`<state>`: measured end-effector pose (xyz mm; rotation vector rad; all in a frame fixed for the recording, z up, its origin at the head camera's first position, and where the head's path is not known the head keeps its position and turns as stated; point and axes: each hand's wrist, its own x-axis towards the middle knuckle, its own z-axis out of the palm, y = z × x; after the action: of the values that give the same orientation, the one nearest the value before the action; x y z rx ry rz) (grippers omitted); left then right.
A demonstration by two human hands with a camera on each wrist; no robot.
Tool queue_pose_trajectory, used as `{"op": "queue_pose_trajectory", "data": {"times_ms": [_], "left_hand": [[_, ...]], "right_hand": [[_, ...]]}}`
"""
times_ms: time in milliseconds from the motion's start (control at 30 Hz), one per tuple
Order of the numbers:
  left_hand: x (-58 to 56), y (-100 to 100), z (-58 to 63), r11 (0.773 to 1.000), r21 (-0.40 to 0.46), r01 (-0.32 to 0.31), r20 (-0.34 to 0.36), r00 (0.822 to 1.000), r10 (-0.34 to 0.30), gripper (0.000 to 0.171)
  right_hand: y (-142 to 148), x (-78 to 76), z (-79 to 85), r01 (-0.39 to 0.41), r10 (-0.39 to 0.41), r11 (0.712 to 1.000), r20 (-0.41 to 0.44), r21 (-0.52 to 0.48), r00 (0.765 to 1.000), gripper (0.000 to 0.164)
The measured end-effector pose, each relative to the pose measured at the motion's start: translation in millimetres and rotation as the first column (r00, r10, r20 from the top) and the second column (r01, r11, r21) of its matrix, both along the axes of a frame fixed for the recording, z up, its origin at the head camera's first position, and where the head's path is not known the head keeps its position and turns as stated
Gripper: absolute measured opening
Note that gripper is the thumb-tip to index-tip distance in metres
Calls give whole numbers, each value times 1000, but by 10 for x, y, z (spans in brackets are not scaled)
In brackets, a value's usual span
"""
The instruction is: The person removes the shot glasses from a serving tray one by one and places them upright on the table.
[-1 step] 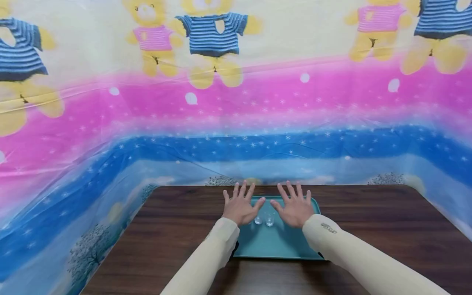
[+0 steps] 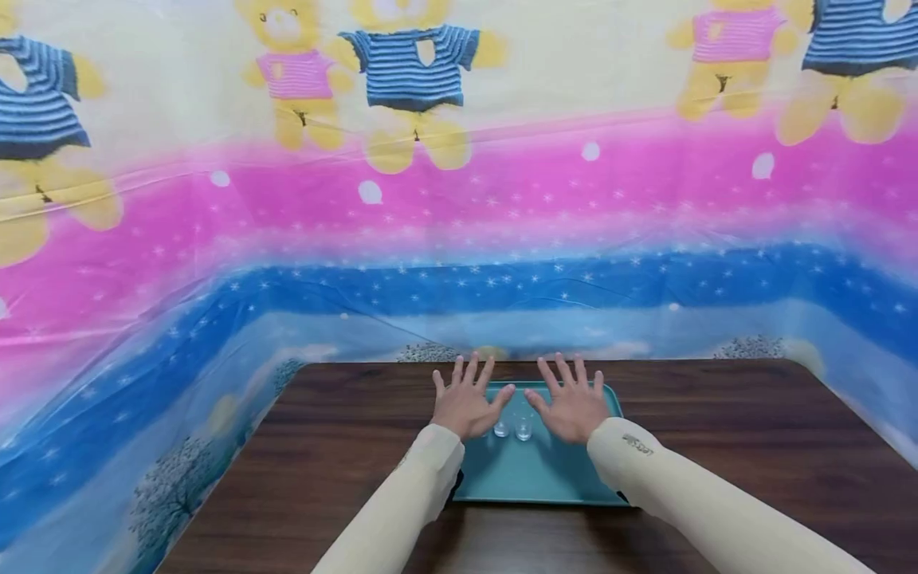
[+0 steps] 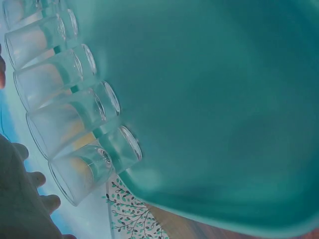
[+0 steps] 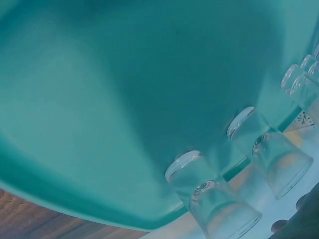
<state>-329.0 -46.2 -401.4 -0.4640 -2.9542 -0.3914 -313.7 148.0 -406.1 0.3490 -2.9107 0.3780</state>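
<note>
Fingers spread and straight, my left hand (image 2: 466,408) is held palm down above the left side of a teal tray (image 2: 531,478). My right hand (image 2: 574,410) mirrors it over the right side, thumb pointing at the other thumb; neither grips anything. Between and below the thumbs, two small clear glasses (image 2: 523,430) show on the tray; the hands hide others. A row of several upright clear glasses (image 3: 72,124) appears in the left wrist view, with fingertips beyond their rims. More glasses (image 4: 214,199) stand in the right wrist view, near dark fingertips at the lower right.
The tray lies on a dark brown wooden table (image 2: 344,446). Behind and around the table hangs a printed cloth (image 2: 502,191) with bears, pink and blue bands. Cream sleeves (image 2: 402,494) cover both forearms.
</note>
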Motion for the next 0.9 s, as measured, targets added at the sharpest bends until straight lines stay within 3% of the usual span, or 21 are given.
{"op": "queue_pose_trajectory", "data": {"times_ms": [167, 300, 500, 567, 633, 733, 900], "left_hand": [[-18, -34, 32, 1000, 8, 11, 1, 1000, -11, 72], [-31, -174, 112, 997, 78, 7, 27, 1000, -9, 69], [-12, -517, 92, 989, 148, -30, -66, 997, 40, 45], [2, -609, 54, 982, 182, -46, -64, 996, 59, 36], [8, -693, -1, 971, 235, -52, -17, 998, 58, 33], [17, -804, -76, 952, 298, -72, 112, 993, 40, 34], [45, -933, -188, 940, 337, -50, 279, 959, -49, 35]], "right_hand": [[38, -20, -1, -8, 7, 1000, -31, -20, 999, 69], [146, -35, 66, -66, 60, 993, -57, -97, 997, 73], [539, 40, 101, -193, 187, 952, -47, -239, 981, 58], [679, 81, 64, -208, 205, 946, -39, -248, 978, 50], [794, 117, 18, -217, 214, 949, -39, -228, 976, 45], [913, 157, -38, -231, 223, 955, -63, -186, 973, 40], [998, 176, -88, -255, 242, 958, -106, -132, 964, 38]]}}
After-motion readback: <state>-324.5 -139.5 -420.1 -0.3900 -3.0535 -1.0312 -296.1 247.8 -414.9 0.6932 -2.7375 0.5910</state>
